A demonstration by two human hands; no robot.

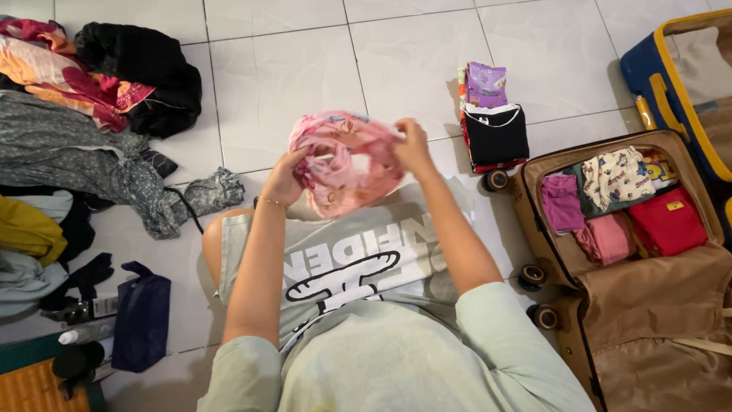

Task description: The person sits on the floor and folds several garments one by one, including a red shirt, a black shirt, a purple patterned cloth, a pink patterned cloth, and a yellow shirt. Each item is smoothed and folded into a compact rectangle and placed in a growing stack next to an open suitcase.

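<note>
A: What are the hands holding?

B: Both are gripping a pink garment (347,160), held up above the lap, over the grey shirt (358,259) spread across the knees. The left hand (284,179) is pinching the cloth's left edge, fingers closed on it. The right hand (412,145) is clamping the top right edge the same way.

A: How is it likely handling?

B: Soft and light, I'm guessing. It is sagging and bunching into a loose ring between the two grips, so it is holding no shape of its own. Nothing about it looks fragile or slippery.

A: Where is the best place to grip?

B: At the edges or a seam, hands apart, as they are sitting now; a pinch in the middle would probably just be gathering folds.

A: And around it?

B: The open suitcase (690,259) is lying to the right with folded clothes (610,202) packed inside. A loose pile (84,130) is sitting well apart on the left, on the tiled floor (305,53).
</note>
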